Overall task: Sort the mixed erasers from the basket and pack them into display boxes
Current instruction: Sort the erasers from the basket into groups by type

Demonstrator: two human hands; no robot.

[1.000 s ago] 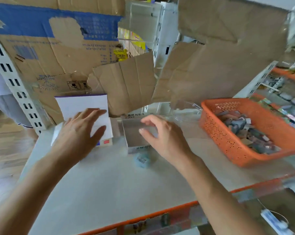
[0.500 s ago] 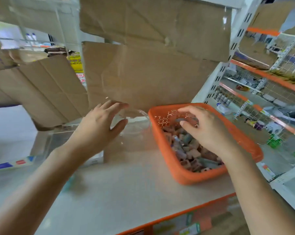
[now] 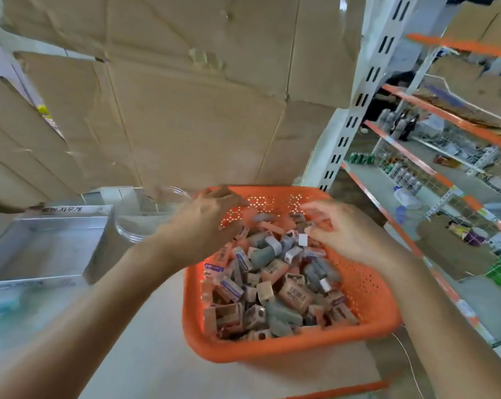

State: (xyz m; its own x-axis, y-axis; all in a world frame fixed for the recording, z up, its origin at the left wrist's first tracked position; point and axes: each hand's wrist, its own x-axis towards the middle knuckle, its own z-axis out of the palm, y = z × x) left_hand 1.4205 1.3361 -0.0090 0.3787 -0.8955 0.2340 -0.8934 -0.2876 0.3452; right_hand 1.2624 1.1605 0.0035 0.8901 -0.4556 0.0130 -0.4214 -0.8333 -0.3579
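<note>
Orange basket (image 3: 272, 352) beneath spread, seemingly empty fingers (image 3: 223, 198).

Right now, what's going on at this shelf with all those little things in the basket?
A person is reaching into an orange basket heaped with mixed erasers. The left hand hovers over it, fingers loosely out; the right hand curls into the pile, too blurred to tell if it holds one. The open display box on the left shows no erasers yet; a clear bowl sits between them.
</note>
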